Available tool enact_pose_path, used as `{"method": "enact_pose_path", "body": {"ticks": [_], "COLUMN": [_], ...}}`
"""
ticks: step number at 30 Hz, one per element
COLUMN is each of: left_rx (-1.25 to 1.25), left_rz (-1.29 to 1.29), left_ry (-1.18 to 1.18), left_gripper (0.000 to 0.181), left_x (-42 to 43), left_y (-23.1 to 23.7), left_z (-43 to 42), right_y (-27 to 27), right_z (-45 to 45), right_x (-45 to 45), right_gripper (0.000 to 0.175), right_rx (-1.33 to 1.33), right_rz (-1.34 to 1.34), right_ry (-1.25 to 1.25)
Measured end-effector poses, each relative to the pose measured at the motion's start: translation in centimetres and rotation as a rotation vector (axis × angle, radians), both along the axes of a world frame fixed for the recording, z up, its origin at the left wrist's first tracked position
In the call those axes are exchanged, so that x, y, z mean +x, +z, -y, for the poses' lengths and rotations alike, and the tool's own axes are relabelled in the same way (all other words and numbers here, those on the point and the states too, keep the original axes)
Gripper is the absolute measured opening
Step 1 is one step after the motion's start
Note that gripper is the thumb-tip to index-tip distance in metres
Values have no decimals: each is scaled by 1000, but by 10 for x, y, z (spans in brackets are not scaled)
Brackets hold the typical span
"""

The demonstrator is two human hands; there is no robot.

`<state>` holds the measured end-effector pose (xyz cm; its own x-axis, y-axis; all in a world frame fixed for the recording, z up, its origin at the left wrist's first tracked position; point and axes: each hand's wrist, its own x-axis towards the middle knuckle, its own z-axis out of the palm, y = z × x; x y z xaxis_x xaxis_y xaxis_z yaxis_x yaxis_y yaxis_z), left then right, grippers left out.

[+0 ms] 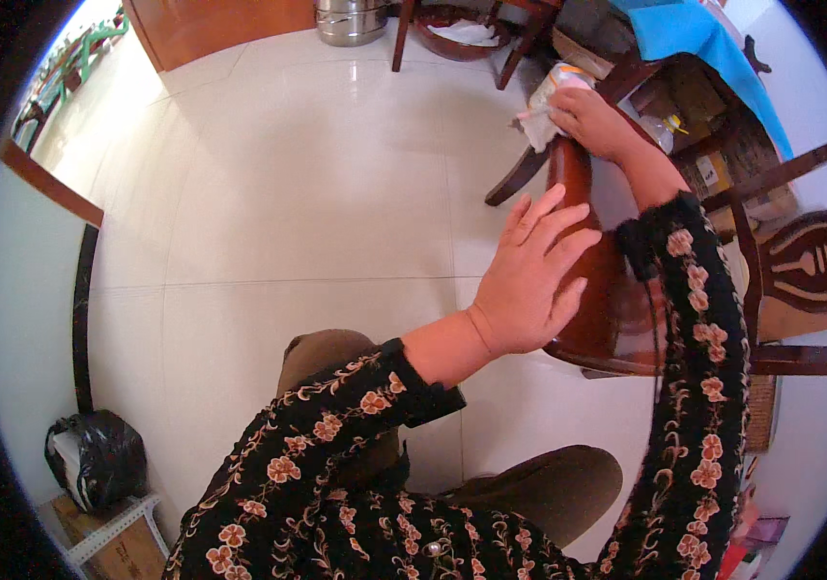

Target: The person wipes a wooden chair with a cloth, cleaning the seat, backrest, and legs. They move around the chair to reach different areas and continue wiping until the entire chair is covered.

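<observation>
A dark red wooden chair (595, 304) stands on its legs or lies tilted before me; which of these I cannot tell. My right hand (587, 119) is at its far end, with a white and pink cloth or wipe (540, 130) under the fingers. Beside that hand is a soft packet (562, 78) with white and orange on it. My left hand (537, 268), fingers spread, is over the near part of the chair and holds nothing; whether it touches the wood is unclear.
A second wooden chair back (812, 261) is at right, near cardboard boxes (710, 174) and a blue cloth (703, 36). At the top are a steel pot (352, 22) and a red-brown basin (450, 51). A black plastic bag (105, 457) sits lower left.
</observation>
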<state>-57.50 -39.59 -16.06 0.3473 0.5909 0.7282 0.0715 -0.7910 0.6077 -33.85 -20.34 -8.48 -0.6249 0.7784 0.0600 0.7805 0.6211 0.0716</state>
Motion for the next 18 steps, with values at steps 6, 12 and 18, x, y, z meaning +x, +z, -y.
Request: {"method": "enact_pose_path", "body": {"ticks": [6,12,18], "left_rx": [98,340,324], "left_rz": [-1,41,72], "left_ry": [189,55,84], "left_gripper": [78,77,74], "left_x": [-6,-32,-33], "left_y": [-1,-8,-16], "left_z": [-9,-20,-43], "right_y": [8,8,1], "right_z": [103,185,223], "right_x": [-63,-123,-115], "right_gripper": [27,50,46], "right_rx": [-445,-152,-51], "right_rz": [35,-206,-364], "right_ry": [-86,85,-56]}}
